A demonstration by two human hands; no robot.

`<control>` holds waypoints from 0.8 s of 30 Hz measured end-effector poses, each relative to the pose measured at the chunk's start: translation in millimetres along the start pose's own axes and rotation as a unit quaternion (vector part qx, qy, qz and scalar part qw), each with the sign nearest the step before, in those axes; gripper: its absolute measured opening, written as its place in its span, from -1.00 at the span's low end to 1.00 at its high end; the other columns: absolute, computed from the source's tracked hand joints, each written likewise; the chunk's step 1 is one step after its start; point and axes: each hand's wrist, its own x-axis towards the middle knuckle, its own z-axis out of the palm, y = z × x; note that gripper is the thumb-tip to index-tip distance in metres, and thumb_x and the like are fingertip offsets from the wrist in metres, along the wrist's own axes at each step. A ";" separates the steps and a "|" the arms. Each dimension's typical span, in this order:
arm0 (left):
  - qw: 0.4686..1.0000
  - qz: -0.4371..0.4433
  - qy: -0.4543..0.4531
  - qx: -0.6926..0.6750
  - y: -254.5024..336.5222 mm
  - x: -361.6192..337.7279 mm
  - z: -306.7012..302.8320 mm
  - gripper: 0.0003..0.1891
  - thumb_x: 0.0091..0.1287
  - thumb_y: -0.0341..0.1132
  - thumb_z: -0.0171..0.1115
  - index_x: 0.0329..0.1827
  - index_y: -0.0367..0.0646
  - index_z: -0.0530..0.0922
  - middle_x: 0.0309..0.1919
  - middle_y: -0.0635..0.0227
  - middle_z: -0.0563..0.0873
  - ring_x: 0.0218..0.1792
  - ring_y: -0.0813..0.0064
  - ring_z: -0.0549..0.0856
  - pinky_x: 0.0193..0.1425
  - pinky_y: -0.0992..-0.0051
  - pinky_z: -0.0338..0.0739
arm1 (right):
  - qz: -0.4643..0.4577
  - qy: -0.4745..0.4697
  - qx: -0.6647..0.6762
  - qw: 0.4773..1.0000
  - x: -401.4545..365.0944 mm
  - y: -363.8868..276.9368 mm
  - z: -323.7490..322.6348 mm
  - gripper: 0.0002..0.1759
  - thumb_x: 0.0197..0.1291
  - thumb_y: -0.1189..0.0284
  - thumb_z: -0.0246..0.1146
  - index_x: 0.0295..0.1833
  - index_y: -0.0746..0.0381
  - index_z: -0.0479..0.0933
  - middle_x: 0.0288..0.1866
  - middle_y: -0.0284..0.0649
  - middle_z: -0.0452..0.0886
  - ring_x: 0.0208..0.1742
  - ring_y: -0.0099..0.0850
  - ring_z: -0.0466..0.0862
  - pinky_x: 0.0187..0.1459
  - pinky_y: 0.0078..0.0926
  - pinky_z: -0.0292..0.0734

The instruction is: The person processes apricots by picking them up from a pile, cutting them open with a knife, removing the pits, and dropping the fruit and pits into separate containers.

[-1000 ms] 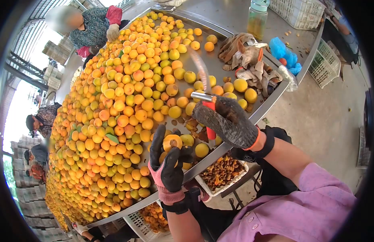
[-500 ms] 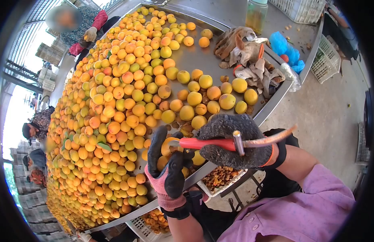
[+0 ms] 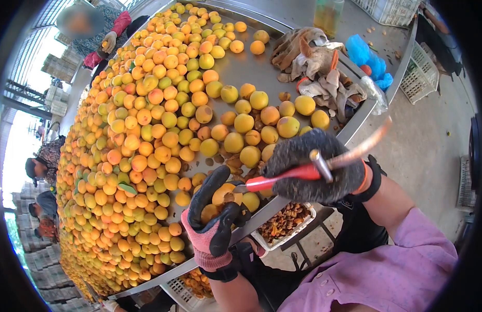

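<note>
My left hand (image 3: 212, 218), in a pink and black glove, is closed around an orange apricot (image 3: 221, 194). A brown patch, perhaps the stone, shows on the side of the fruit facing the tool. My right hand (image 3: 308, 166), in a dark glove, grips a red-handled knife (image 3: 267, 180). Its short metal blade points left, with the tip at or very near the apricot. At the knife's other end are a metal cross-piece and a curved copper-coloured strip. More apricots lie just behind and below my left hand.
A large heap of apricots (image 3: 142, 140) covers the metal table (image 3: 235, 67). Dirty cloths (image 3: 316, 62) lie at its right corner, near a blue plastic bag (image 3: 368, 60) and a jar (image 3: 328, 18). Below the edge stands a white basket (image 3: 309, 211) of brown stones. Other people work along the left.
The knife and my right hand have tilted, with the copper-coloured end rising. The apricot has turned in my left hand, and a brown patch now shows on it. The whole view has shifted slightly.
</note>
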 end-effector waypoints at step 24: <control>0.979 0.165 0.095 0.072 -29.9 10.0 11.5 -0.51 0.14 -0.64 0.16 0.20 -0.31 0.42 -0.08 0.23 0.62 -0.32 0.50 0.67 -0.21 0.51 0.60 | -0.052 0.099 -0.142 0.983 1.2 -6.4 40.9 -0.68 -0.08 0.51 0.34 -0.14 0.28 0.52 -0.42 -0.13 0.56 -0.45 -0.16 0.59 -0.46 -0.38 0.46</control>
